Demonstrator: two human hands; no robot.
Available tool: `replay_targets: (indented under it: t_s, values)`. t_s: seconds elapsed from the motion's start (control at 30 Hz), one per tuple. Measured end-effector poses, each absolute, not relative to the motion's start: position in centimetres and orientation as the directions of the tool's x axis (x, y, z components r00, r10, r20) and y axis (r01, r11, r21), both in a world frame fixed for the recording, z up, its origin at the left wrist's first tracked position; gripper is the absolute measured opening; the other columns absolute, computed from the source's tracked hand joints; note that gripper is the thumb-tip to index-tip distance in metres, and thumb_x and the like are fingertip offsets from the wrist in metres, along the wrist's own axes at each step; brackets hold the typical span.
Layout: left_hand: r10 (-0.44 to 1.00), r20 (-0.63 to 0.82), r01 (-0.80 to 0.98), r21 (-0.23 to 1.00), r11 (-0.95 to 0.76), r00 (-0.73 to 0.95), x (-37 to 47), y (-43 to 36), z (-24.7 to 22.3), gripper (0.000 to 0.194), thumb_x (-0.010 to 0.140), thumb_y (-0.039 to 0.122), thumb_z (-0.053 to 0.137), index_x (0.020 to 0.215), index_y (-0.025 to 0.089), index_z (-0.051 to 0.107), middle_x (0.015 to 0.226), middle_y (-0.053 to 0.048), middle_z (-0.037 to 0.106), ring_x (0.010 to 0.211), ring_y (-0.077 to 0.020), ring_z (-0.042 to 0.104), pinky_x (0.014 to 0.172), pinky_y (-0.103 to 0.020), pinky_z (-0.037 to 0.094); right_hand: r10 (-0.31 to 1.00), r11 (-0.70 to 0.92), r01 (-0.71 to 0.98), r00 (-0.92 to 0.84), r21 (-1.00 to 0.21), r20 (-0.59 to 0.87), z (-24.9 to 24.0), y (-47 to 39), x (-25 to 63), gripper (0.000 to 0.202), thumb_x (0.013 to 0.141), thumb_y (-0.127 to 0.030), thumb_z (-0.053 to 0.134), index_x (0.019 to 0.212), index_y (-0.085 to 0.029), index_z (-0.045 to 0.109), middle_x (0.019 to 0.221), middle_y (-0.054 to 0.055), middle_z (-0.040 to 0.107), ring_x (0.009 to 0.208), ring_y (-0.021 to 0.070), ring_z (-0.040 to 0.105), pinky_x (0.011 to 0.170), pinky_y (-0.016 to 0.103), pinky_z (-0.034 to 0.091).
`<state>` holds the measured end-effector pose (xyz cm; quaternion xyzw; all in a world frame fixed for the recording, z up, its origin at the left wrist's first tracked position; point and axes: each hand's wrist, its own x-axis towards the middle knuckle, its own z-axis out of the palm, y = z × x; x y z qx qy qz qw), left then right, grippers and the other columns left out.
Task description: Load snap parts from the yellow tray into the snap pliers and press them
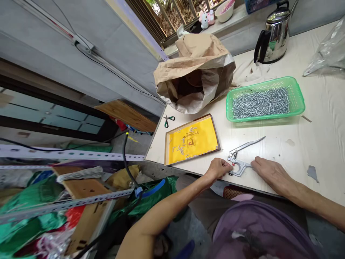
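Note:
Metal hand pliers [238, 166] with a spring lie near the table's front edge, their handles spread apart and pointing right. My left hand [219, 169] is pinched closed at the jaw end, on something too small to make out beside a small red part. The fingers of my right hand [265, 171] are closed on the end of the lower handle. Left of the pliers is a shallow tray [166, 149] with a yellow lining and scattered small pieces. A green basket [296, 102] behind the pliers holds many small metal pieces [260, 104].
Green-handled scissors [166, 121] lie near the left table edge. Behind the tray stands an open brown paper sack [194, 72]. A steel kettle [275, 36] is at the back, with a clear plastic bag [329, 50] to its right. A grey scrap [312, 173] lies at the right.

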<state>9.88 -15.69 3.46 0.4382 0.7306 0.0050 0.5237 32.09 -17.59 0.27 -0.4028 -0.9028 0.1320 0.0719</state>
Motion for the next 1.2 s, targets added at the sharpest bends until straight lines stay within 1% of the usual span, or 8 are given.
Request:
replay_targets:
  t_s: [0.17,0.33,0.6,0.77,0.87,1.0,1.1,1.2]
  values:
    - [0.608,-0.793,0.638,0.45,0.625,-0.036,9.9,-15.5,3.4,0.017,0.077,0.025,0.068,0.079,0.008,0.071,0.044,0.007,0.049,0.038,-0.0067,0.042,0.041,-0.019,0.036,0.743,0.648,0.708,-0.668,-0.282,0.03,0.0,-16.9,32.5,0.012,0.089,-0.017,0.049,0.097,-0.019,0.057,0.097,0.009,0.061,0.082,0.0207,0.057,0.065,0.031,0.04]
    - [0.62,-0.783,0.621,0.467,0.629,-0.039,9.9,-15.8,3.3,0.014,0.078,0.023,0.068,0.076,0.009,0.07,0.042,0.007,0.048,0.036,-0.0059,0.041,0.04,-0.018,0.037,0.75,0.662,0.735,-0.652,-0.147,0.112,-0.8,-14.4,33.8,0.078,0.072,-0.053,0.07,0.134,-0.015,0.044,0.144,0.022,0.042,0.129,0.0374,0.039,0.095,0.048,0.038]
    - [0.631,-0.775,0.582,0.494,0.646,-0.042,10.0,-16.1,3.2,0.012,0.077,0.021,0.069,0.073,0.01,0.068,0.042,0.008,0.046,0.037,-0.0062,0.041,0.04,-0.018,0.038,0.749,0.66,0.74,-0.661,-0.129,0.044,0.0,-13.0,33.0,0.086,0.065,-0.051,0.073,0.134,-0.008,0.045,0.119,0.019,0.059,0.108,0.0349,0.051,0.093,0.05,0.037]
    - [0.625,-0.777,0.647,0.443,0.62,-0.067,10.0,-16.3,3.5,0.016,0.08,0.027,0.067,0.077,0.011,0.069,0.047,0.006,0.048,0.044,-0.0094,0.047,0.046,-0.022,0.043,0.771,0.625,0.758,-0.636,-0.187,-0.004,0.6,-13.1,32.6,0.063,0.065,-0.042,0.076,0.117,-0.012,0.056,0.106,0.015,0.061,0.094,0.0296,0.052,0.078,0.039,0.042]
    - [0.82,-0.57,0.815,0.453,0.362,-0.048,10.0,-17.1,3.6,0.015,0.081,0.028,0.068,0.076,0.014,0.067,0.067,-0.001,0.06,0.067,-0.015,0.06,0.063,-0.026,0.05,0.788,0.605,0.765,-0.615,-0.22,0.026,0.2,-13.3,32.7,0.056,0.068,-0.038,0.075,0.115,-0.016,0.056,0.105,0.014,0.059,0.093,0.0289,0.051,0.075,0.037,0.042]
    - [0.954,-0.141,0.886,0.426,-0.182,0.263,11.2,-17.6,2.8,0.027,0.082,0.03,0.069,0.106,0.019,0.061,0.11,-0.008,0.061,0.104,-0.024,0.057,0.087,-0.038,0.051,0.81,0.58,0.787,-0.585,-0.212,0.043,0.0,-13.8,32.7,0.054,0.07,-0.035,0.074,0.117,-0.017,0.055,0.101,0.013,0.059,0.092,0.0289,0.051,0.073,0.037,0.042]
    - [0.878,-0.063,0.826,0.377,-0.42,0.475,12.5,-16.4,2.0,0.055,0.079,0.032,0.073,0.126,0.019,0.047,0.131,-0.014,0.052,0.117,-0.0296,0.05,0.095,-0.047,0.048,0.813,0.575,0.793,-0.582,-0.203,0.029,0.4,-14.1,32.3,0.05,0.072,-0.032,0.073,0.116,-0.018,0.055,0.1,0.012,0.06,0.092,0.0287,0.052,0.073,0.037,0.043]
    - [0.823,-0.121,0.8,0.349,-0.489,0.556,13.3,-14.7,1.7,0.067,0.08,0.031,0.071,0.135,0.018,0.037,0.13,-0.015,0.052,0.116,-0.0304,0.05,0.096,-0.048,0.047,0.816,0.567,0.794,-0.578,-0.219,0.019,0.5,-14.1,32.3,0.057,0.071,-0.03,0.074,0.121,-0.017,0.052,0.103,0.012,0.06,0.095,0.0292,0.052,0.075,0.037,0.045]
